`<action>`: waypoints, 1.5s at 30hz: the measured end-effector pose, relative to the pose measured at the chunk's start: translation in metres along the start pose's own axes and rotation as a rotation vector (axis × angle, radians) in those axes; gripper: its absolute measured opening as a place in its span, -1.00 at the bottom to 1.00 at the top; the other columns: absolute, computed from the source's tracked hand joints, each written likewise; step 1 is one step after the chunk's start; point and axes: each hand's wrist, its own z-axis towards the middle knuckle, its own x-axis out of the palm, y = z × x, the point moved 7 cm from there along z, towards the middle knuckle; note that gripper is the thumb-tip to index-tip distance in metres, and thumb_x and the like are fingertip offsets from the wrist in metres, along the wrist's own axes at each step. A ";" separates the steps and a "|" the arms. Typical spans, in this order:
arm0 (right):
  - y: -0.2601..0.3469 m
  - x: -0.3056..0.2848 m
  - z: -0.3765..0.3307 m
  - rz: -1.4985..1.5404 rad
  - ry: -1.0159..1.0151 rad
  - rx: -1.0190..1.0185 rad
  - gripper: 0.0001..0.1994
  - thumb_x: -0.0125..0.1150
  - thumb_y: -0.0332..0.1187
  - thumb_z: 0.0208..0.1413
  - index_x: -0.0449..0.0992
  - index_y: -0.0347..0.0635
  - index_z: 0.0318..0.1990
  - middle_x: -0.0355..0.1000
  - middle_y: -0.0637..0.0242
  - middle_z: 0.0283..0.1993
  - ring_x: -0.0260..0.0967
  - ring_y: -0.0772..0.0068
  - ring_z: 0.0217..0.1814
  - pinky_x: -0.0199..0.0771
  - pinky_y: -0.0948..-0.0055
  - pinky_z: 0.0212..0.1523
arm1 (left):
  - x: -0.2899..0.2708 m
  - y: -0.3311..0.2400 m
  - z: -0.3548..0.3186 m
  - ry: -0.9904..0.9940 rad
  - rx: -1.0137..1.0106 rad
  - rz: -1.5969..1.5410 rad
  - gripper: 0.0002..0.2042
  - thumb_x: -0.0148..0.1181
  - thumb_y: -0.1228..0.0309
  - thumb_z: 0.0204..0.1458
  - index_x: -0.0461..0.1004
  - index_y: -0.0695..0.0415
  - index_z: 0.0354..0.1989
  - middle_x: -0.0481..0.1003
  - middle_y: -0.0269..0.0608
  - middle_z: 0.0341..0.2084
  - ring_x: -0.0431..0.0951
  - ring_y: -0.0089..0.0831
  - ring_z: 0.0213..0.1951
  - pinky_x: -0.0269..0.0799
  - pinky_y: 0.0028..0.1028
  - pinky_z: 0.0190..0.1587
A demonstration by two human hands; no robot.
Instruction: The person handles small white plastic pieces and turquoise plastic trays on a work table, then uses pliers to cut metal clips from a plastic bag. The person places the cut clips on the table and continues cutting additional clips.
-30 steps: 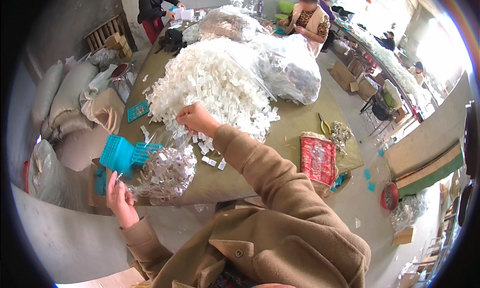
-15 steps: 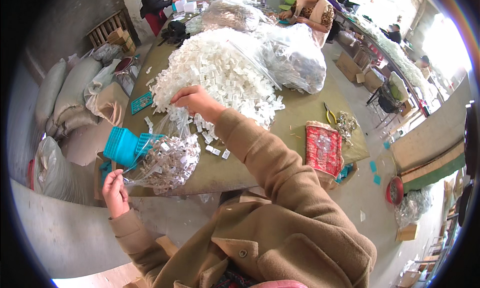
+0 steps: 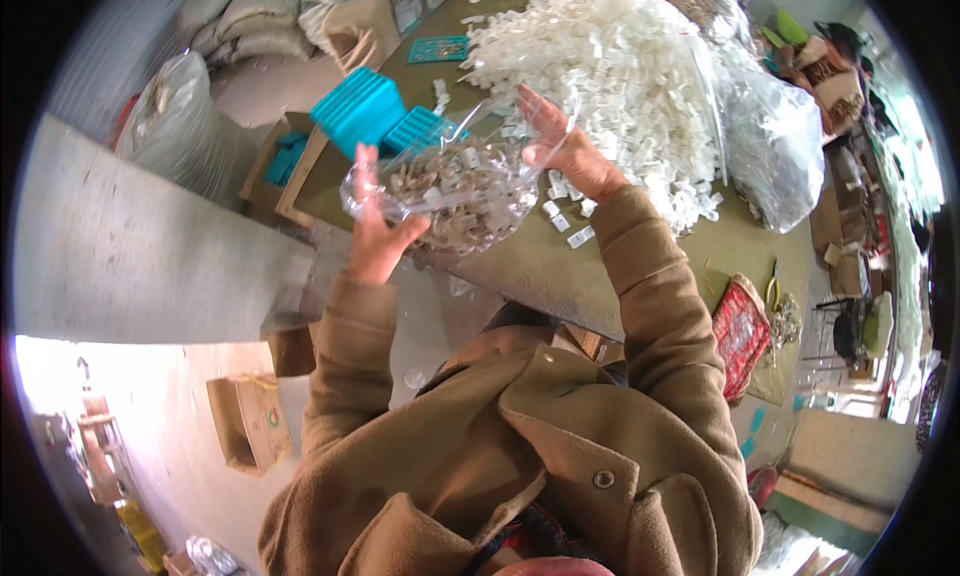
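The small pieces inside the clear plastic bag (image 3: 450,191) are too blurred to identify. The bag's film hides part of the right hand (image 3: 565,146). The white heap of small plastic pieces (image 3: 620,66) behind the bag is cut off by the picture's top edge.

The clear plastic bag (image 3: 455,191) is full of small grey-brown and white pieces and is held up above the table edge, its mouth open at the top. Just behind it lies a big heap of small white plastic pieces (image 3: 620,66) on the table.
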 end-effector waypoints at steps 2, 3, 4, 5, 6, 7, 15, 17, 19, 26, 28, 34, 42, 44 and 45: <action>0.000 0.004 0.001 0.027 -0.037 0.037 -0.48 0.23 -0.31 0.16 0.33 -0.09 0.29 0.16 0.08 0.40 -0.03 0.26 0.49 0.10 0.25 0.35 | 0.004 -0.002 0.011 -0.110 0.021 -0.034 0.01 0.39 0.10 -0.01 -0.22 0.15 0.47 -0.11 0.02 0.43 -0.09 -0.24 0.42 -0.12 -0.22 0.40; 0.002 0.004 0.004 0.036 -0.077 -0.002 -0.60 0.20 -0.32 0.20 0.47 -0.11 0.20 0.29 0.09 0.33 0.06 0.29 0.45 0.11 0.25 0.35 | 0.004 -0.005 0.014 -0.152 0.047 -0.076 -0.12 0.31 0.12 0.09 -0.09 0.17 0.45 0.00 0.01 0.40 0.01 -0.25 0.40 -0.05 -0.24 0.38; 0.001 0.003 0.001 0.105 -0.130 -0.020 -0.73 0.14 -0.31 0.26 0.58 -0.22 0.02 0.42 0.09 0.20 0.22 0.36 0.34 0.16 0.29 0.33 | 0.001 -0.007 0.015 -0.162 0.039 -0.039 -0.25 0.24 0.15 0.15 0.02 0.19 0.41 0.10 0.00 0.35 0.09 -0.28 0.35 0.01 -0.26 0.36; -0.003 0.000 0.003 0.194 -0.193 0.010 -0.74 0.13 -0.30 0.27 0.59 -0.26 -0.02 0.43 0.08 0.18 0.27 0.36 0.29 0.19 0.30 0.31 | 0.001 -0.008 0.016 -0.164 0.034 -0.015 -0.37 0.17 0.17 0.21 0.13 0.20 0.36 0.20 -0.02 0.30 0.18 -0.31 0.30 0.07 -0.29 0.33; -0.003 -0.003 0.004 0.286 -0.221 0.009 -0.74 0.13 -0.30 0.27 0.59 -0.30 -0.05 0.44 0.07 0.16 0.32 0.37 0.24 0.22 0.31 0.29 | -0.001 -0.007 0.017 -0.188 0.006 -0.005 -0.48 0.09 0.20 0.26 0.25 0.22 0.31 0.30 -0.03 0.24 0.27 -0.34 0.26 0.13 -0.32 0.30; -0.007 -0.007 0.005 0.369 -0.294 0.055 -0.73 0.12 -0.29 0.28 0.60 -0.33 -0.09 0.46 0.06 0.15 0.37 0.37 0.19 0.25 0.33 0.27 | -0.002 -0.008 0.019 -0.186 0.012 -0.010 -0.54 0.05 0.21 0.29 0.32 0.24 0.25 0.36 -0.06 0.17 0.32 -0.36 0.21 0.17 -0.35 0.28; 0.051 0.044 0.031 0.289 -0.213 -0.235 -0.80 0.20 -0.34 0.22 0.60 -0.33 -0.30 0.57 0.27 -0.33 0.48 0.53 -0.21 0.46 0.45 -0.10 | -0.052 -0.024 0.026 -0.733 -0.163 -0.051 -0.48 -0.07 0.01 0.30 0.58 0.30 -0.17 0.61 -0.16 -0.27 0.53 -0.46 -0.25 0.40 -0.41 -0.10; 0.052 0.020 0.031 0.448 -0.479 -0.194 -0.80 0.19 -0.34 0.22 0.56 -0.31 -0.34 0.54 0.29 -0.37 0.47 0.52 -0.24 0.46 0.45 -0.10 | -0.032 -0.042 0.034 -0.527 0.041 0.030 -0.50 -0.05 0.02 0.30 0.58 0.29 -0.20 0.61 -0.14 -0.27 0.53 -0.45 -0.26 0.40 -0.40 -0.08; 0.048 0.014 0.029 0.403 -0.485 -0.195 -0.85 0.22 -0.36 0.20 0.52 -0.29 -0.31 0.52 0.31 -0.34 0.46 0.51 -0.26 0.46 0.45 -0.12 | -0.032 -0.035 0.042 -0.594 -0.020 -0.057 -0.54 0.05 0.04 0.26 0.58 0.28 -0.28 0.61 -0.14 -0.29 0.50 -0.52 -0.33 0.37 -0.46 -0.19; -0.001 -0.006 0.003 0.389 -0.528 -0.155 -0.84 0.32 -0.43 0.10 0.45 -0.20 -0.23 0.45 0.42 -0.32 0.38 0.60 -0.28 0.39 0.53 -0.16 | -0.039 0.007 0.043 -0.698 -0.031 -0.214 -0.67 0.23 0.16 0.17 0.55 0.24 -0.22 0.57 -0.19 -0.26 0.39 -0.58 -0.36 0.29 -0.52 -0.24; -0.005 -0.004 0.003 0.484 -0.430 -0.178 -0.78 0.28 -0.49 0.11 0.44 -0.21 -0.10 0.49 0.33 -0.19 0.43 0.52 -0.15 0.41 0.47 -0.02 | -0.045 0.011 0.037 -0.615 0.022 -0.170 -0.54 0.26 0.11 0.13 0.49 0.25 0.01 0.54 -0.11 -0.07 0.46 -0.50 -0.18 0.33 -0.47 -0.08; -0.007 0.017 0.005 0.295 -0.105 -0.092 -0.32 0.38 -0.27 0.05 0.19 -0.26 0.28 0.29 0.12 0.27 0.18 0.30 0.32 0.09 0.26 0.33 | -0.039 0.018 0.025 -0.054 -0.077 -0.153 0.08 0.51 0.05 -0.17 -0.09 0.19 0.44 0.15 0.03 0.31 0.15 -0.22 0.34 -0.07 -0.20 0.39; -0.024 0.037 0.020 0.014 -0.080 0.128 -0.68 0.36 -0.20 0.09 0.64 -0.24 -0.11 0.55 0.30 -0.05 0.40 0.47 0.00 0.31 0.37 0.12 | -0.032 0.028 0.028 -0.344 -0.244 -0.173 -0.77 0.34 0.56 -0.01 0.56 0.30 -0.16 0.57 -0.27 -0.23 0.55 -0.53 -0.24 0.46 -0.51 -0.12; -0.023 0.037 0.021 0.160 -0.181 0.114 -0.76 0.33 -0.22 0.12 0.68 -0.22 -0.23 0.59 0.41 -0.28 0.39 0.57 -0.16 0.30 0.44 0.00 | -0.034 0.021 0.032 -0.459 -0.223 -0.187 -0.86 0.33 0.54 0.02 0.58 0.27 -0.25 0.58 -0.30 -0.31 0.54 -0.55 -0.27 0.45 -0.50 -0.14; -0.018 0.037 0.021 0.198 -0.209 0.057 -0.77 0.32 -0.23 0.12 0.68 -0.22 -0.24 0.58 0.42 -0.30 0.38 0.59 -0.18 0.29 0.45 -0.01 | -0.035 0.016 0.037 -0.485 -0.180 -0.222 -0.87 0.31 0.54 0.03 0.57 0.26 -0.25 0.58 -0.28 -0.31 0.55 -0.53 -0.27 0.45 -0.50 -0.14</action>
